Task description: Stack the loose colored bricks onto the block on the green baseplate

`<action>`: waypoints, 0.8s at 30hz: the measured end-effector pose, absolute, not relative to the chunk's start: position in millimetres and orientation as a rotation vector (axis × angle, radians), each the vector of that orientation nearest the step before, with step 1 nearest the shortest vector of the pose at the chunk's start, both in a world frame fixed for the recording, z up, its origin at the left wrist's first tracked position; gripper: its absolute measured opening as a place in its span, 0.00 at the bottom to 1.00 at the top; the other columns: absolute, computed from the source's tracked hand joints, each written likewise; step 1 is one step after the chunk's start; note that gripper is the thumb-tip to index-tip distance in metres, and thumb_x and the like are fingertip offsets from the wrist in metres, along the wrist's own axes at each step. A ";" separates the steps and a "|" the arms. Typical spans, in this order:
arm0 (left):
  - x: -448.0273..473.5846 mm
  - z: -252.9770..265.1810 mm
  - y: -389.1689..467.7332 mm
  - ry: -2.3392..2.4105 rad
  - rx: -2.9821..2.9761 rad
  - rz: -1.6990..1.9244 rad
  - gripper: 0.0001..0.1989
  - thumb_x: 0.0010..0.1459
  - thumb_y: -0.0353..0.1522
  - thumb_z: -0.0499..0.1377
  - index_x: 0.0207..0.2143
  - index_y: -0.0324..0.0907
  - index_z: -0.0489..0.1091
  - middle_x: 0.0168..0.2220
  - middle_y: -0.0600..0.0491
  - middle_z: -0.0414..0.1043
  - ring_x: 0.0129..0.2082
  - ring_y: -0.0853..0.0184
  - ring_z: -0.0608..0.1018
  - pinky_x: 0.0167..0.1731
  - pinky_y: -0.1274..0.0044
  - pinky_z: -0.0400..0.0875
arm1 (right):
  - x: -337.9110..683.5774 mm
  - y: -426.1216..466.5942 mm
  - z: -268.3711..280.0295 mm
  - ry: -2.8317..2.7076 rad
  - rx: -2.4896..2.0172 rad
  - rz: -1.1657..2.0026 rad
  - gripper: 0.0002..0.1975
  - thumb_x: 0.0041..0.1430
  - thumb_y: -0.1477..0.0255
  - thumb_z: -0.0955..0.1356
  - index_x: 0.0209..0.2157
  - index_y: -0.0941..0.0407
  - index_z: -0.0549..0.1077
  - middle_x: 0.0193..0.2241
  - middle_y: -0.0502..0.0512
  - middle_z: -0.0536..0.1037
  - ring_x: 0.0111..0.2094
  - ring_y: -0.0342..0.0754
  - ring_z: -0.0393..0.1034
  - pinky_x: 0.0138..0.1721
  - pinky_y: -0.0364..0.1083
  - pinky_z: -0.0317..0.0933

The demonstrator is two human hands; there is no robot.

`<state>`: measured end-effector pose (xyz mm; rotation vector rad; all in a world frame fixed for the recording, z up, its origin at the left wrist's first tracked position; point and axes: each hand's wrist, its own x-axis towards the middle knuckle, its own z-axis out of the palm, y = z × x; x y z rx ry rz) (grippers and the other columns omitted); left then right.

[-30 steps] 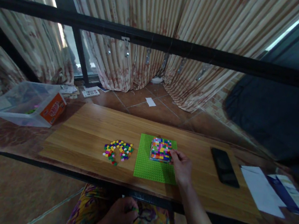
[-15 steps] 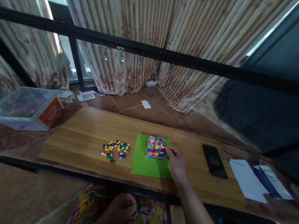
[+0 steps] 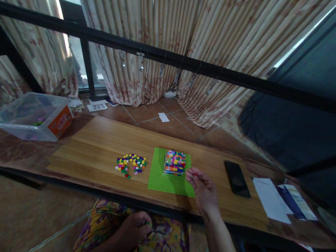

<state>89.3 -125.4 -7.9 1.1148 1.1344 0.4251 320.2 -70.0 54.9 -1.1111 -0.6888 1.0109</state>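
A block built from many small multicoloured bricks (image 3: pixel 175 163) stands on the green baseplate (image 3: pixel 162 184). Just right of the block, over the baseplate's right edge, is my right hand (image 3: pixel 205 190); its thumb and fingers pinch a small red brick (image 3: pixel 195 175). My left hand (image 3: pixel 136 228) rests on my lap, fingers curled closed, with a bit of a green brick (image 3: pixel 148 224) showing at the fingertips. Left of the baseplate, loose bricks (image 3: pixel 133 161) in several colours lie in a curved cluster.
On the wooden board (image 3: pixel 88 152), a black phone (image 3: pixel 237 178) lies at the right. Beyond it are white papers (image 3: pixel 270 200). A clear plastic box (image 3: pixel 28 111) with an orange label stands at the left. Behind the table runs a black metal bar (image 3: pixel 153 54).
My right hand has drawn back from the block's right side, slightly right and toward me, and a red brick now shows in its fingers. My left hand stays on my lap.
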 end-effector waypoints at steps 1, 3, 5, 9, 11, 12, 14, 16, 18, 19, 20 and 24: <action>89.4 -7.7 -125.3 1.134 1.110 0.427 0.05 0.45 0.33 0.54 0.26 0.40 0.65 0.16 0.59 0.63 0.16 0.74 0.63 0.20 0.80 0.56 | 317.6 -72.2 59.2 -0.711 -1.115 1.007 0.13 0.46 0.65 0.74 0.36 0.53 0.76 0.34 0.54 0.80 0.36 0.47 0.75 0.40 0.47 0.69; 89.4 -7.8 -125.1 1.133 1.101 0.426 0.06 0.45 0.33 0.54 0.26 0.40 0.65 0.15 0.60 0.63 0.16 0.74 0.63 0.19 0.80 0.56 | 311.9 -76.6 69.3 -0.769 -1.131 0.976 0.14 0.48 0.64 0.73 0.39 0.52 0.75 0.36 0.54 0.80 0.35 0.47 0.75 0.38 0.47 0.69; 89.5 -8.6 -125.1 1.142 1.106 0.424 0.06 0.44 0.33 0.55 0.26 0.39 0.65 0.16 0.60 0.63 0.16 0.74 0.63 0.19 0.81 0.55 | 305.5 -80.4 80.2 -0.831 -1.158 0.909 0.15 0.50 0.64 0.73 0.40 0.52 0.74 0.37 0.54 0.79 0.34 0.47 0.75 0.36 0.47 0.69; 89.9 -10.8 -126.2 1.171 1.136 0.429 0.06 0.44 0.32 0.54 0.26 0.39 0.66 0.16 0.60 0.63 0.17 0.74 0.64 0.20 0.81 0.55 | 293.5 -83.7 95.4 -0.878 -1.257 0.758 0.12 0.49 0.63 0.73 0.35 0.54 0.74 0.30 0.52 0.79 0.27 0.45 0.73 0.30 0.45 0.68; 90.1 -12.1 -127.2 1.176 1.148 0.424 0.05 0.44 0.31 0.54 0.26 0.39 0.66 0.16 0.60 0.62 0.17 0.73 0.64 0.20 0.80 0.55 | 290.1 -82.9 95.4 -0.884 -1.318 0.724 0.12 0.47 0.62 0.73 0.32 0.55 0.75 0.22 0.50 0.76 0.22 0.44 0.70 0.26 0.44 0.65; 90.1 -12.7 -127.7 1.181 1.154 0.420 0.04 0.44 0.30 0.54 0.26 0.39 0.66 0.15 0.60 0.62 0.17 0.73 0.65 0.20 0.80 0.55 | 289.2 -82.1 92.9 -0.886 -1.347 0.719 0.13 0.46 0.62 0.73 0.31 0.55 0.76 0.20 0.49 0.75 0.21 0.43 0.68 0.24 0.43 0.64; 89.9 -14.0 -128.8 1.192 1.157 0.414 0.04 0.44 0.30 0.53 0.26 0.39 0.66 0.15 0.60 0.63 0.17 0.73 0.65 0.20 0.80 0.55 | 289.0 -80.5 83.7 -0.870 -1.401 0.718 0.15 0.45 0.60 0.73 0.31 0.56 0.77 0.18 0.48 0.73 0.20 0.42 0.66 0.23 0.42 0.62; 89.5 -15.0 -129.6 1.194 1.133 0.419 0.05 0.43 0.30 0.53 0.26 0.39 0.66 0.16 0.59 0.63 0.17 0.73 0.65 0.20 0.80 0.55 | 290.7 -79.8 70.4 -0.830 -1.453 0.742 0.17 0.45 0.59 0.73 0.32 0.57 0.78 0.18 0.48 0.72 0.20 0.42 0.64 0.23 0.42 0.60; 89.2 -15.8 -130.1 1.194 1.099 0.428 0.06 0.43 0.30 0.53 0.27 0.39 0.65 0.17 0.59 0.64 0.17 0.73 0.65 0.19 0.80 0.56 | 293.8 -80.2 55.9 -0.784 -1.482 0.786 0.19 0.45 0.58 0.72 0.34 0.57 0.78 0.19 0.48 0.72 0.21 0.42 0.63 0.23 0.42 0.59; 89.1 -16.3 -130.4 1.193 1.085 0.432 0.05 0.43 0.30 0.54 0.27 0.39 0.65 0.17 0.59 0.63 0.17 0.73 0.65 0.20 0.80 0.57 | 295.7 -80.7 49.3 -0.765 -1.483 0.811 0.19 0.46 0.57 0.72 0.35 0.57 0.78 0.20 0.48 0.73 0.21 0.42 0.63 0.23 0.42 0.59; 89.2 -16.9 -130.8 1.191 1.075 0.437 0.05 0.43 0.30 0.54 0.26 0.39 0.64 0.17 0.59 0.63 0.17 0.73 0.65 0.20 0.80 0.57 | 297.8 -81.2 43.4 -0.750 -1.478 0.836 0.20 0.46 0.56 0.72 0.36 0.57 0.78 0.22 0.49 0.73 0.22 0.42 0.64 0.23 0.42 0.59; 89.8 -22.4 -133.1 1.169 1.053 0.448 0.05 0.44 0.31 0.54 0.27 0.39 0.64 0.18 0.58 0.65 0.16 0.73 0.64 0.19 0.80 0.56 | 304.7 -80.9 29.6 -0.724 -1.460 0.917 0.22 0.44 0.55 0.72 0.37 0.57 0.77 0.26 0.51 0.75 0.24 0.43 0.65 0.25 0.42 0.61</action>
